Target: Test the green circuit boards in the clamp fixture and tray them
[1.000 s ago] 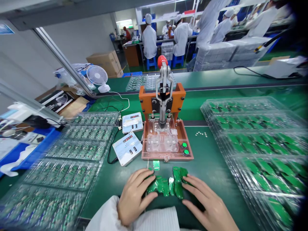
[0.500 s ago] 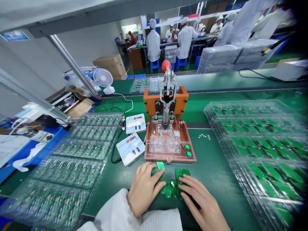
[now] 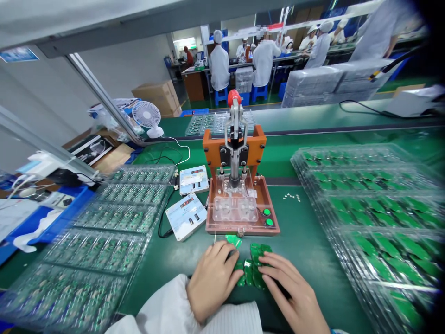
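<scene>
Several small green circuit boards (image 3: 256,263) lie close together on the green bench top in front of me. My left hand (image 3: 212,280) rests over the left side of the group, thumb apart from the bent fingers, and covers part of it. One board (image 3: 233,240) sticks out tilted beyond its fingertips. From the right, my right hand (image 3: 294,290) touches the boards with its fingers spread. Just beyond stands a test fixture (image 3: 242,227) with an orange frame, a red-knobbed toggle clamp, a clear plate and two green buttons.
Two digital display boxes (image 3: 186,215) sit left of the fixture. Stacked clear trays of boards stand left (image 3: 100,246) and right (image 3: 378,222). Small white bits (image 3: 292,197) lie beside the fixture. A white fan (image 3: 146,115) is behind. People in white coats work in the background.
My left hand has shifted slightly down and right over the boards, and the board beyond its fingers has turned and tilted. My right hand stays nearly still. The view has shifted slightly.
</scene>
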Available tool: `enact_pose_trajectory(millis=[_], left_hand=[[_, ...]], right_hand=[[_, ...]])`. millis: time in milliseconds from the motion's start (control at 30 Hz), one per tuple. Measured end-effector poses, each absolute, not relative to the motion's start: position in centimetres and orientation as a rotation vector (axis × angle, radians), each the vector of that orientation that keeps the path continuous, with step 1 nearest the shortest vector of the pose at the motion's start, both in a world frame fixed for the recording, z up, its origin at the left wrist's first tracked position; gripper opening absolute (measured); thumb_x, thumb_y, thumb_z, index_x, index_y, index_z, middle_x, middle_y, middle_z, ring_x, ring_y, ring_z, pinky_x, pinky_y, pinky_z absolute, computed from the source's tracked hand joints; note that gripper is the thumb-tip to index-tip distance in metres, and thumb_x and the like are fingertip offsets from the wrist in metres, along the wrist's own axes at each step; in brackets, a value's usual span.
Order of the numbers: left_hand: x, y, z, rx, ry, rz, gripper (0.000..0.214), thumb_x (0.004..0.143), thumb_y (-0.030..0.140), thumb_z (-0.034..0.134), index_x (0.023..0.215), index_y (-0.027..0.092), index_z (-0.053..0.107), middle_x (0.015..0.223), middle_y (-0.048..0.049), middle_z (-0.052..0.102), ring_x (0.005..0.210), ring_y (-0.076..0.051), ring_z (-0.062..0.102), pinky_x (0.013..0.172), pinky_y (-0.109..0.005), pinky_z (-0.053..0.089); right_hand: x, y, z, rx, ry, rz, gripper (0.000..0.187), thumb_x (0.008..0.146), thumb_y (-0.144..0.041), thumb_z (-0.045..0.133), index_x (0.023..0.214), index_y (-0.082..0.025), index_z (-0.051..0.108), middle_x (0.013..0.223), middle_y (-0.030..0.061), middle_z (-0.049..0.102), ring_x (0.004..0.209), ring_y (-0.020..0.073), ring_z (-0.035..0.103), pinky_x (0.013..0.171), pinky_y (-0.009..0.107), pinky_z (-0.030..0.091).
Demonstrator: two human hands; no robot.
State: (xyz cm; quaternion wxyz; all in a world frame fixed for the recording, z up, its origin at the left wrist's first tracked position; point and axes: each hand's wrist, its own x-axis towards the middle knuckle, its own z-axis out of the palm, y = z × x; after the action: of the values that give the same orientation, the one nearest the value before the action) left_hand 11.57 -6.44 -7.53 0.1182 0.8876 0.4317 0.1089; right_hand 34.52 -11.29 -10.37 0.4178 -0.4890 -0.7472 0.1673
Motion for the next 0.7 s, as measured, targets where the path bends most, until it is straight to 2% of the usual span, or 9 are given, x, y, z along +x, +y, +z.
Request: enact_pose_trajectory(millis=[67, 167, 333, 533, 700], left_hand=[[11.5, -6.3, -7.7, 2.628, 1.219, 0.338, 0.026, 0.100, 0.024, 0.060, 0.125, 0.017, 0.063, 0.124, -0.0076, 0.069, 0.116, -0.027, 0.062, 0.093, -0.045, 0.057], [11.3, -6.0, -8.2, 2.748, 1.249, 0.312, 0.033, 0.104, 0.027, 0.053, 0.133, 0.012, 0.059, 0.135, -0.0121, 0.066, 0.124, -0.029, 0.062, 0.098, -0.045, 0.058], [11.4, -6.5, -9.0, 2.821, 1.250, 0.226, 0.045, 0.099, 0.032, 0.062, 0.135, 0.007, 0.057, 0.147, -0.0148, 0.059, 0.132, -0.031, 0.060, 0.102, -0.044, 0.059], [12.1, -6.4, -8.1, 2.754, 1.250, 0.188, 0.040, 0.092, 0.023, 0.072, 0.129, 0.011, 0.061, 0.144, -0.0136, 0.060, 0.124, -0.033, 0.063, 0.097, -0.049, 0.061], [12.2, -6.3, -8.0, 2.715, 1.236, 0.236, 0.038, 0.092, 0.025, 0.072, 0.126, 0.013, 0.062, 0.141, -0.0128, 0.062, 0.133, -0.034, 0.057, 0.104, -0.051, 0.057]], right_hand=[[34.5, -11.4, -10.4, -1.232, -1.860, 0.428, 0.018, 0.104, -0.027, 0.058, 0.111, -0.024, 0.075, 0.117, 0.0070, 0.076, 0.116, 0.0231, 0.071, 0.099, 0.031, 0.062], [34.5, -11.4, -10.4, -1.246, -1.846, 0.442, 0.018, 0.104, -0.027, 0.058, 0.108, -0.025, 0.075, 0.116, 0.0064, 0.076, 0.116, 0.0235, 0.071, 0.100, 0.033, 0.061], [34.5, -11.2, -10.4, -1.232, -1.840, 0.432, 0.018, 0.104, -0.028, 0.058, 0.108, -0.024, 0.075, 0.115, 0.0070, 0.076, 0.114, 0.0229, 0.072, 0.098, 0.031, 0.062], [34.6, -11.3, -10.3, -1.231, -1.831, 0.430, 0.018, 0.104, -0.029, 0.058, 0.109, -0.025, 0.075, 0.115, 0.0064, 0.077, 0.113, 0.0225, 0.072, 0.099, 0.030, 0.061], [34.7, -11.2, -10.5, -1.237, -1.822, 0.446, 0.018, 0.104, -0.028, 0.058, 0.110, -0.025, 0.075, 0.115, 0.0061, 0.077, 0.114, 0.0230, 0.072, 0.099, 0.030, 0.062]])
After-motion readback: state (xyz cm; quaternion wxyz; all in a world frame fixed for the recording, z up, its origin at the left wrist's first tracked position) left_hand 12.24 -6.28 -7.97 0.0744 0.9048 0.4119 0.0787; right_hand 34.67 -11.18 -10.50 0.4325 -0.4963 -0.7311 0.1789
